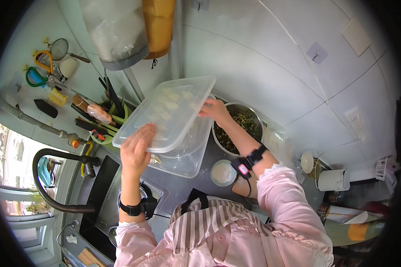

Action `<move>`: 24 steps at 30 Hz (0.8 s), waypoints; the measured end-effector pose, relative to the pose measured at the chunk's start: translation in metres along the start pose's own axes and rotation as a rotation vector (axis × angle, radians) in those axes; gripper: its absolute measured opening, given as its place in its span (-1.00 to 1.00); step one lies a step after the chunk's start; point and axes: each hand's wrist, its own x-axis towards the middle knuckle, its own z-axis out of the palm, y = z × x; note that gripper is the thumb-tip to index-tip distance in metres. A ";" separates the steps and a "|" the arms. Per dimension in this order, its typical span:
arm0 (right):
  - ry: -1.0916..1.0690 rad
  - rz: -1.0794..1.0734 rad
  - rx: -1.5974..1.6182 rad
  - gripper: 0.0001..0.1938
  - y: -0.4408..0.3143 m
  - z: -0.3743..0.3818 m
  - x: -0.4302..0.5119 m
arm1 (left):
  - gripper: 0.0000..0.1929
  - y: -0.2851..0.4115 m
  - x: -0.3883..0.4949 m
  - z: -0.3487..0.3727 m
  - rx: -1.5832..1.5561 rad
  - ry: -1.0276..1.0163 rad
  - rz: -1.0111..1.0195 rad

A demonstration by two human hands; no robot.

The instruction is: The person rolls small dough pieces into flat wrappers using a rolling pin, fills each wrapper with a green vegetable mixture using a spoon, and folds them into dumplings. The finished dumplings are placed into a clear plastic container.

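Note:
My left hand (138, 147) grips the near left edge of a translucent plastic lid (168, 113), and my right hand (214, 109) holds its right edge. The lid is tilted above a clear plastic container (193, 163) on the grey countertop. Pale dough pieces, seemingly dumplings, show blurred through the lid; one pale piece (155, 159) is visible at its near edge. Right of the container stands a metal bowl (261, 133) of chopped green filling (242, 125). A small bowl of white flour (222, 172) sits in front of it.
At the left are a sink (107, 197) with a black faucet (41, 180) and a green utensil holder (120, 116) with knives. A bag dispenser (115, 33) hangs above. A wooden board (242, 187) lies beside the flour bowl. A white container (334, 180) stands farther right.

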 end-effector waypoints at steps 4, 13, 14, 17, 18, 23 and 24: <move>0.233 -0.138 -0.378 -0.82 0.019 0.033 0.049 | -0.67 -0.008 0.018 -0.013 -0.031 0.040 -0.097; 0.407 -0.408 -0.772 -0.88 0.054 0.044 0.056 | -0.71 -0.017 0.031 -0.020 -0.028 0.082 -0.140; 0.416 -0.464 -0.821 -0.88 0.053 0.043 0.055 | -0.72 -0.017 0.031 -0.020 -0.028 0.082 -0.144; 0.439 -0.591 -0.854 -0.90 0.049 0.043 0.055 | -0.72 -0.018 0.031 -0.021 -0.034 0.072 -0.149; 0.446 -0.615 -0.860 -0.90 0.049 0.044 0.056 | -0.72 -0.018 0.032 -0.021 -0.034 0.070 -0.147; 0.410 -0.578 -0.921 -0.89 0.052 0.049 0.062 | -0.72 -0.019 0.031 -0.021 -0.034 0.059 -0.139; 0.408 -0.569 -0.954 -0.89 0.054 0.049 0.063 | -0.72 -0.019 0.030 -0.021 -0.029 0.053 -0.139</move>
